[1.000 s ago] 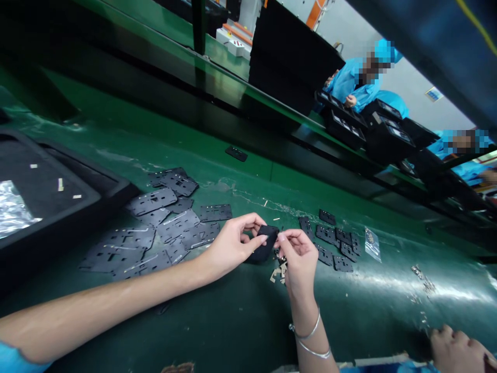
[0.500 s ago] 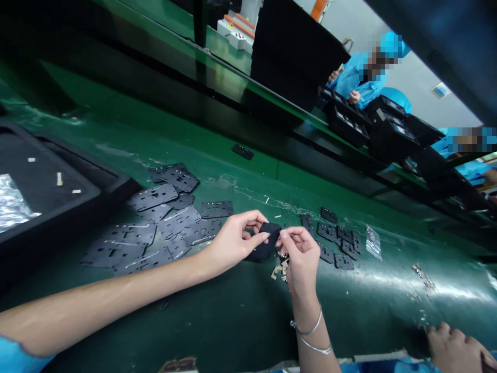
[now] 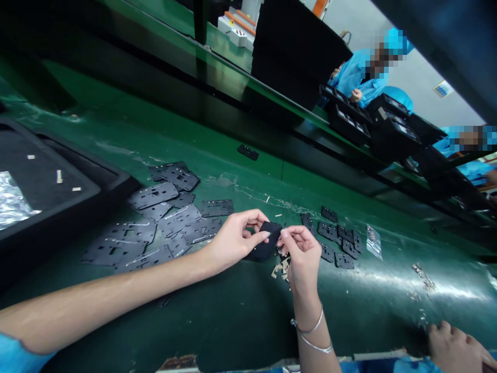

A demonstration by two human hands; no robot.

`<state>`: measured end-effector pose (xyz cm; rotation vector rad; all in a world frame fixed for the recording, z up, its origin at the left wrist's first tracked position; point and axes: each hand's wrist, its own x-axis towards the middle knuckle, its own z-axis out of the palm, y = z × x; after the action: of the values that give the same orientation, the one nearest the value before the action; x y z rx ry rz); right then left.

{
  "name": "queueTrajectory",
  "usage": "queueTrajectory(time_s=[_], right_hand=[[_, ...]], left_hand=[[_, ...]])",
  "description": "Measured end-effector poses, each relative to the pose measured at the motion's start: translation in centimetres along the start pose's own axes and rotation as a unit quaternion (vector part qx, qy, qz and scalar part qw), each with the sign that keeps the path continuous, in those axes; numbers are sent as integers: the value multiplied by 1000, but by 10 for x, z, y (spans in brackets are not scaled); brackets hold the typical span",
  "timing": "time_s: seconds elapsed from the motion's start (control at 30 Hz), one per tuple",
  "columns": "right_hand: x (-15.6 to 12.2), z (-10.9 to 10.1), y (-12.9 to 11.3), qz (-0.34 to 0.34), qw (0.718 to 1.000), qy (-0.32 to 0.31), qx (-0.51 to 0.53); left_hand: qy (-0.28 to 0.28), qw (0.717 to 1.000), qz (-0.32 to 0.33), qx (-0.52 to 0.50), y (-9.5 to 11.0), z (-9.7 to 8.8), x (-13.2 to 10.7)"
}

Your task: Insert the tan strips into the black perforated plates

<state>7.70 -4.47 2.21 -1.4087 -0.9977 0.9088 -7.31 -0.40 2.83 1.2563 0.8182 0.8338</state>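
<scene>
The left hand [image 3: 233, 241] grips a black foam pad [image 3: 264, 244], its fingers [image 3: 261, 236] closed around the pad's left side. The right hand [image 3: 303, 256] has its fingers [image 3: 285, 234] pinched shut against the pad's right edge; anything between them is hidden. The pad is held just above the green table [image 3: 240, 189]. Left of the pad lie many black perforated plates [image 3: 178, 221], and further left sits a black foam tray [image 3: 50, 181]. Just below the pad are small metal clips [image 3: 281, 269]. Right of it lie smaller black plates [image 3: 334, 238] and a clear plastic bag [image 3: 374, 243]. Well right of the pad, a co-worker's hand [image 3: 452, 347] rests near the table's edge.
</scene>
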Motion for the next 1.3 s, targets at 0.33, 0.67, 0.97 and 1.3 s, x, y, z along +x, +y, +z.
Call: queueTrajectory(time_s=[0.33, 0.67, 0.97, 1.3], right_hand=[[3, -4, -6, 22, 995, -65, 68], [2, -9, -8, 48, 985, -144, 87], [-6, -3, -3, -64, 996, -48, -40], [-4, -3, -5, -5, 994, -106, 33]], left_hand=[[-30, 997, -17, -71, -2, -2, 4], [-127, 979, -50, -152, -4, -5, 5], [-24, 993, 55, 102, 1, 2, 0], [-3, 953, 200, 227, -2, -2, -3]])
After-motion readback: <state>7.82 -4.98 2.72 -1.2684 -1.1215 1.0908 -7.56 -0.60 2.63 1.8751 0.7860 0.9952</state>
